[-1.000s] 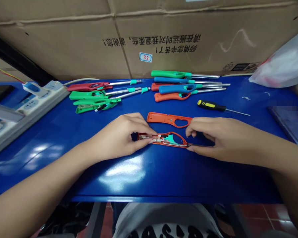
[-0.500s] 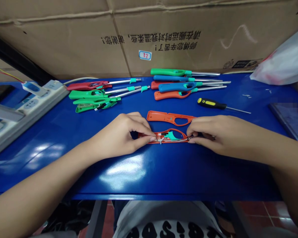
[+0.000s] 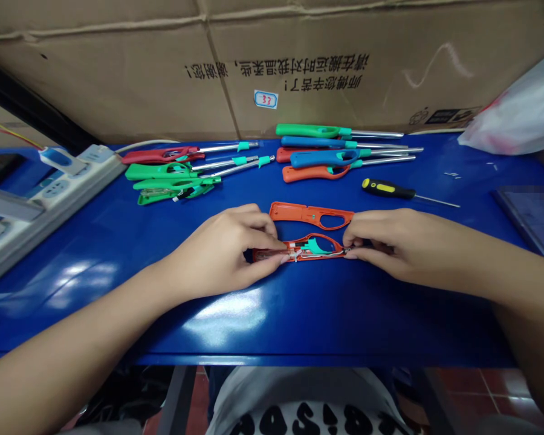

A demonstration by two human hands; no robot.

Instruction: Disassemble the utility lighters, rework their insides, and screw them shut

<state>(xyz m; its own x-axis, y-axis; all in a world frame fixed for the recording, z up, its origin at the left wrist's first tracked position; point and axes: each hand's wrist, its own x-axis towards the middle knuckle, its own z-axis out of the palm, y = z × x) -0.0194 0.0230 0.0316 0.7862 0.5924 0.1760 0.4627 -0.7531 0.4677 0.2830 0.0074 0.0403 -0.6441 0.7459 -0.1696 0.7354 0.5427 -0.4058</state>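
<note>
An opened orange lighter body point(image 3: 315, 249) with a teal trigger and small inner parts lies on the blue table point(image 3: 299, 314) between my hands. My left hand point(image 3: 226, 251) pinches its left end with thumb and fingers. My right hand point(image 3: 385, 241) pinches its right end, where the metal tube joins; the tube is hidden under my fingers. The matching orange cover half point(image 3: 312, 215) lies flat just behind it, untouched.
Two groups of long-nosed lighters lie further back, green and red ones point(image 3: 181, 172) on the left, blue, green and orange ones point(image 3: 330, 154) on the right. A black-yellow screwdriver point(image 3: 390, 190) lies at right. A white power strip point(image 3: 45, 193) sits at left, cardboard boxes point(image 3: 299, 60) behind, a plastic bag point(image 3: 521, 118) far right.
The opened lighter half has been turned slightly and nudged away from me. My right fingers have closed in on its right end. My left hand keeps its pinch.
</note>
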